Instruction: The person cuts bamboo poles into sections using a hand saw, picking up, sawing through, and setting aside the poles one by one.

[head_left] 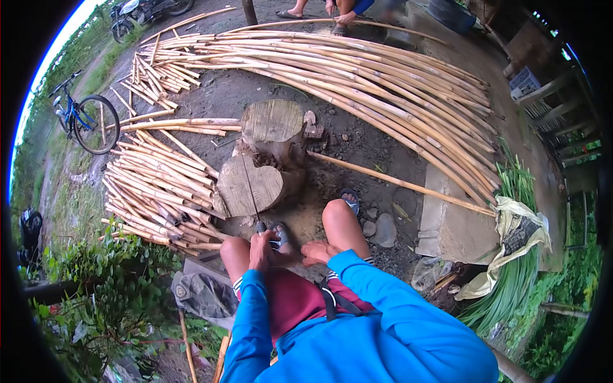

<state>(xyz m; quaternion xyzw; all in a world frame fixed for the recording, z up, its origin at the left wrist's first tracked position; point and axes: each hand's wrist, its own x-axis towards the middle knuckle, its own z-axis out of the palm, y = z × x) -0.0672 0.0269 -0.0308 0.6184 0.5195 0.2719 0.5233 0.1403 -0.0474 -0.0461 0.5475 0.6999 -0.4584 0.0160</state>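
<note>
My left hand (pixel 260 251) is wrapped round the handle of a long knife (pixel 251 185), whose thin blade is seen nearly edge-on. The blade lies over the lower cut face of a wooden stump (pixel 271 183); whether it touches the wood I cannot tell. Between my knees, my right hand (pixel 318 253) has its fingers curled together, and what they hold, if anything, is hidden. Left of the stump lies a pile of short cut bamboo poles (pixel 159 185). A single bamboo pole (pixel 396 180) reaches from the stump's right side toward a pale sack (pixel 511 246).
Long bamboo poles (pixel 357 70) lie across the ground ahead. Beyond them are another person's hand (pixel 345 18) and feet. A blue bicycle (pixel 89 121) stands at left. A stone slab (pixel 456 220) and green leaves (pixel 501 303) are at right, a camouflage cloth (pixel 203 295) beside my left leg.
</note>
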